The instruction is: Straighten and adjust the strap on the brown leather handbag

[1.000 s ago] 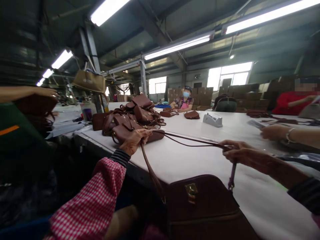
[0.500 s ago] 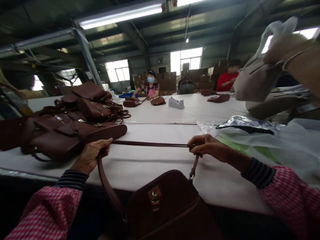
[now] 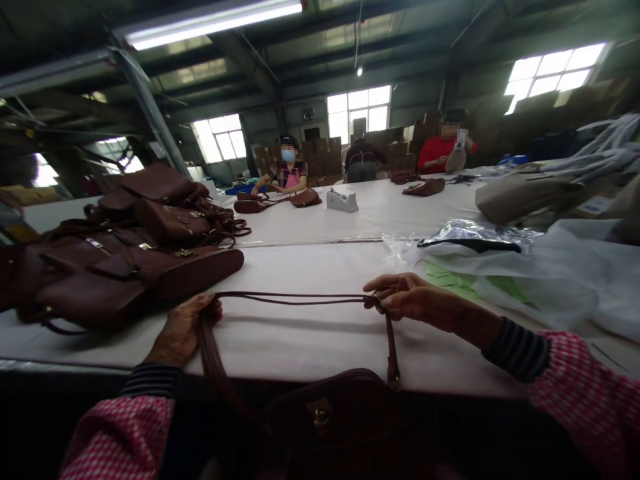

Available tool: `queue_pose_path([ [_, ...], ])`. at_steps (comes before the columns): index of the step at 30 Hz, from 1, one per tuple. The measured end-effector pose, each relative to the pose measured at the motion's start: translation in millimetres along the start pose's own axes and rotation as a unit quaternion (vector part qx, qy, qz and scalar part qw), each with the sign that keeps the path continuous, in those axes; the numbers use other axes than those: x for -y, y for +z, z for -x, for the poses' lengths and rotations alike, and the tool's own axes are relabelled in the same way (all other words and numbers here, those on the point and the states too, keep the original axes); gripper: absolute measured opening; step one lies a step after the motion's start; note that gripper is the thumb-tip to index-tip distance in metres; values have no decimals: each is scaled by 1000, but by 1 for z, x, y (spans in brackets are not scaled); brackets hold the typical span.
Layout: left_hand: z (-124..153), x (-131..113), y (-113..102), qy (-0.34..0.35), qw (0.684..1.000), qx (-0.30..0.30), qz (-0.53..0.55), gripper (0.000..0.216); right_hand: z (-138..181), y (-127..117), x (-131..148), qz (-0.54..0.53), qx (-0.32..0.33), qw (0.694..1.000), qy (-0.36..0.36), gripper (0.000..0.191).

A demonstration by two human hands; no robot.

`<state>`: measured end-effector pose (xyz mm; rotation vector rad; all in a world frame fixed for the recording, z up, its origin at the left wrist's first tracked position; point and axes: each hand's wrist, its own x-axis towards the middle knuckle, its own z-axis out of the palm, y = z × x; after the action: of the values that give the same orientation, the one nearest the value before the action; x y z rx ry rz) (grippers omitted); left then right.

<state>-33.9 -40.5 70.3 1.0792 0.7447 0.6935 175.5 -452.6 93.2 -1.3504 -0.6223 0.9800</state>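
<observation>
A dark brown handbag (image 3: pixel 345 427) with a gold clasp hangs below the near table edge in front of me. Its long strap (image 3: pixel 293 298) runs doubled across the white tabletop (image 3: pixel 310 333) between my hands. My left hand (image 3: pixel 183 327) is closed round the strap's left bend, right beside a heap of brown bags (image 3: pixel 125 247). My right hand (image 3: pixel 407 300) pinches the strap's right end, from which it drops to the bag's ring.
Clear plastic bags and white wrapping (image 3: pixel 525 260) lie at the right, with a beige bag (image 3: pixel 515 197) behind. A tape dispenser (image 3: pixel 343 200) stands mid-table. Other people sit at the far side with more brown bags (image 3: pixel 425 187).
The handbag has sunk lower below the table edge. The strap, taut before, now lies slack and doubled on the table. The view has shifted, and the beige bag held up at right is gone.
</observation>
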Motion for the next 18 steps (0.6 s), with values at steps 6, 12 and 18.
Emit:
queue_pose_path([
  [6, -6, 5, -11, 8, 999, 28, 22, 14, 2, 16, -7, 50, -55, 997, -28, 44],
  [12, -7, 6, -14, 22, 998, 37, 38, 13, -3, 14, -18, 120, -46, 991, -30, 44],
  [18, -7, 9, -14, 35, 998, 33, 43, 13, -3, 16, -25, 112, -61, 991, -34, 43],
])
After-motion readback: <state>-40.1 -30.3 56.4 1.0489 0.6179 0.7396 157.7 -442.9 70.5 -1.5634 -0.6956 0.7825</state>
